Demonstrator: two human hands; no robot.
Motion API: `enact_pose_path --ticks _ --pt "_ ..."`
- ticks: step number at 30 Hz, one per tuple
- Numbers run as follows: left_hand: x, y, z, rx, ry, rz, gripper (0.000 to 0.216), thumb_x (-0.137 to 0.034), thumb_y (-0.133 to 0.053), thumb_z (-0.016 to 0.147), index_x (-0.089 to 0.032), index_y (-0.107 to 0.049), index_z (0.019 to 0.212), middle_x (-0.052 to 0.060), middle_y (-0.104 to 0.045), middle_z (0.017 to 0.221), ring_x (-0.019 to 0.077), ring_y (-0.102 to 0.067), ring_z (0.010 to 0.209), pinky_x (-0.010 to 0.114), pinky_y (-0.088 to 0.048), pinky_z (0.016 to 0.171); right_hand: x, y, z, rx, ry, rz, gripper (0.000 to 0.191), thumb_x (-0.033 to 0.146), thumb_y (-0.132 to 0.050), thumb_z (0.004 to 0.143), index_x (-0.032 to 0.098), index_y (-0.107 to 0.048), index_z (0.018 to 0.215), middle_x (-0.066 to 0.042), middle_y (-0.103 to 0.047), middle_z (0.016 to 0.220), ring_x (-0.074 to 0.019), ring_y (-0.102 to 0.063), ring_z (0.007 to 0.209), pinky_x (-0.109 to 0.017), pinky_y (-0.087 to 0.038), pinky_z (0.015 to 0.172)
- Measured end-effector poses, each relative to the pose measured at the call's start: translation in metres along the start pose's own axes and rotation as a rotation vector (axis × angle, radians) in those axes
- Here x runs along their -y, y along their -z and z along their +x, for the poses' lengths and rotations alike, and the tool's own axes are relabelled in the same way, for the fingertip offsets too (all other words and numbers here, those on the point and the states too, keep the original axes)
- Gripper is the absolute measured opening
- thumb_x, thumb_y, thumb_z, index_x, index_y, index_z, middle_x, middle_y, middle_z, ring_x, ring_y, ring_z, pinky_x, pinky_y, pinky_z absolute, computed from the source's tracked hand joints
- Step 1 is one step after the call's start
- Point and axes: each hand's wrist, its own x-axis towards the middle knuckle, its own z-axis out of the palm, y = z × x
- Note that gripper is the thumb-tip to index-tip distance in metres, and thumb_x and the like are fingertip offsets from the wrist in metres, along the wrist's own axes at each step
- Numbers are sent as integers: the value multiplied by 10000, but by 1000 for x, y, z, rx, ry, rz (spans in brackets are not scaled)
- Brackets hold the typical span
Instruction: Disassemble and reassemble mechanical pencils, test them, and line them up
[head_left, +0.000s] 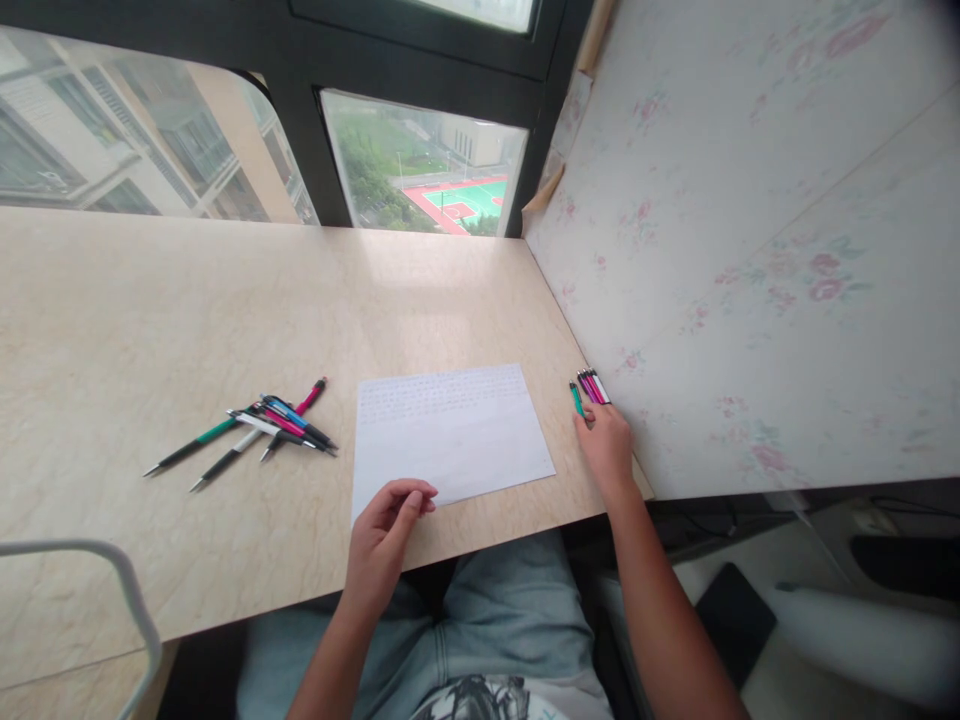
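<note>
A white sheet of paper [450, 430] with faint handwriting along its top lies on the beige table [150, 330]. My left hand [386, 535] rests at the sheet's near left corner, thumb and fingers pinched on its edge. My right hand [607, 440] lies at the table's right edge, fingers curled down over a small bunch of pens [592, 387] beside the wall; a green-tipped pen [576, 398] sits at the bunch's left. Several more pens [262, 425] lie scattered left of the sheet, away from both hands.
A floral-papered wall panel [750, 250] bounds the table on the right. Windows [420, 165] run along the far edge. A grey metal bar [112, 580] curves over the near left corner. My lap in jeans shows below the table's front edge.
</note>
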Motion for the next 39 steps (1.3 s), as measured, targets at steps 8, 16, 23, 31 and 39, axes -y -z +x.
enact_pose_path --ticks 8,16,23,31,39 --pt "0 0 0 1 1 10 150 -313 -576 889 -195 -665 916 33 -673 856 161 -612 772 270 -491 753 -2 -4 -7 -14 -55 58 239 263 -497 826 151 -705 868 -97 -669 816 -220 -570 761 -325 -395 743" --pt "-3 -1 1 -10 -1 18 168 -328 -581 880 -189 -671 906 41 -676 849 169 -616 761 287 -501 749 7 -2 -7 -41 -149 -49 225 275 -528 820 174 -701 922 -78 -663 860 -207 -559 756 -304 -354 674" --pt "-2 0 0 -13 4 24 179 -333 -576 879 -184 -670 909 53 -682 860 187 -623 779 301 -498 756 8 1 0 -79 -202 -193 223 274 -537 834 166 -710 924 -109 -660 894 -200 -549 714 -299 -307 579" --pt "-4 -1 0 -16 0 3 159 -322 -585 878 -191 -674 894 39 -672 839 171 -611 759 284 -498 741 9 -5 1 -128 -234 -212 226 268 -544 841 173 -717 949 -112 -655 903 -206 -545 718 -298 -308 579" --pt "-1 -1 -1 -6 15 -15 159 -315 -573 887 -192 -670 910 37 -674 850 168 -613 775 282 -482 757 14 0 -3 -185 -193 -138 252 262 -533 827 173 -714 978 -110 -670 940 -214 -556 748 -298 -302 583"
